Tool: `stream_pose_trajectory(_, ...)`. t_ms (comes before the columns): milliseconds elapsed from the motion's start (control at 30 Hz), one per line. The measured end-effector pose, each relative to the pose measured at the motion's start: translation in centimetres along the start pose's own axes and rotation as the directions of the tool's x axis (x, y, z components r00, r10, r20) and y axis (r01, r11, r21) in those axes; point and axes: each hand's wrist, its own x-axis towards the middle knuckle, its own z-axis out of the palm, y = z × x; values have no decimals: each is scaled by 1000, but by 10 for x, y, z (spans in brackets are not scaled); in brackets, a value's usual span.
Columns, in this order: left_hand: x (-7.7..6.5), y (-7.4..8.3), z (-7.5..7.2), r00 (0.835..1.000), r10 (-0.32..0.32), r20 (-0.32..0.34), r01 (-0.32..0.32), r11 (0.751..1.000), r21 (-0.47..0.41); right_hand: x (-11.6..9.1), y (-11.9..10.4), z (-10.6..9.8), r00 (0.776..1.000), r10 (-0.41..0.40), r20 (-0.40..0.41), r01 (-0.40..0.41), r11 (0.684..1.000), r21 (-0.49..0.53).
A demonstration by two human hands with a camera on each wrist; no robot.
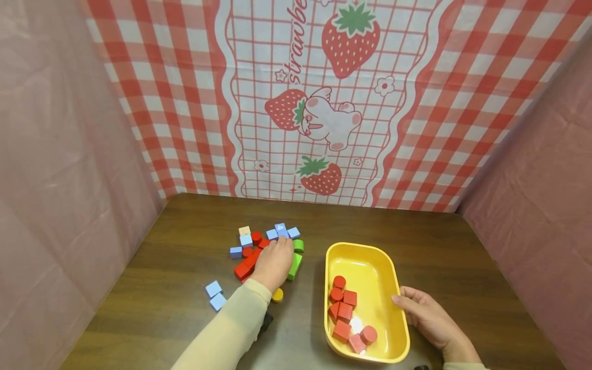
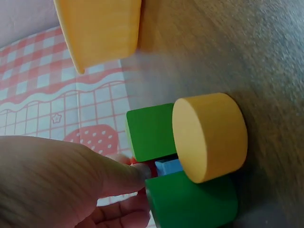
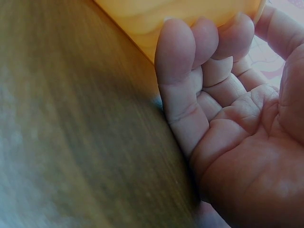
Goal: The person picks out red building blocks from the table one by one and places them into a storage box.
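My left hand (image 1: 275,261) reaches into a pile of toy blocks. In the left wrist view its thumb and fingers pinch a red block (image 2: 153,168), mostly hidden behind the thumb and a green block (image 2: 192,202). Beside the fingers are another green block (image 2: 151,132), a yellow cylinder (image 2: 209,137) and a bit of a blue block (image 2: 169,166). My right hand (image 1: 427,316) grips the right rim of a yellow tray (image 1: 376,272), thumb on top and fingers against the outer wall. Several red blocks (image 1: 344,312) lie along the tray's left side.
Left of the pile lie two light blue blocks (image 1: 214,289). Red blocks (image 1: 243,270), a blue block (image 1: 236,252) and a beige block (image 1: 244,231) surround the left hand. A checked strawberry cloth (image 1: 194,103) hangs behind the wooden table (image 1: 152,308), with pink curtains at both sides.
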Motion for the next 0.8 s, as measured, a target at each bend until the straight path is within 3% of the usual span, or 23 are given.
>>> stream_pose_trajectory(300, -3, 1, 4, 998, 60, 7, -60, 993, 106, -1, 0, 0, 1000, -1, -10, 1, 1000, 3)
stream_pose_trajectory(800, -8, -4, 1, 998, -15, -66, 19, 998, 63, -1, -1, 1, 1000, 0, -12, 0, 1000, -11)
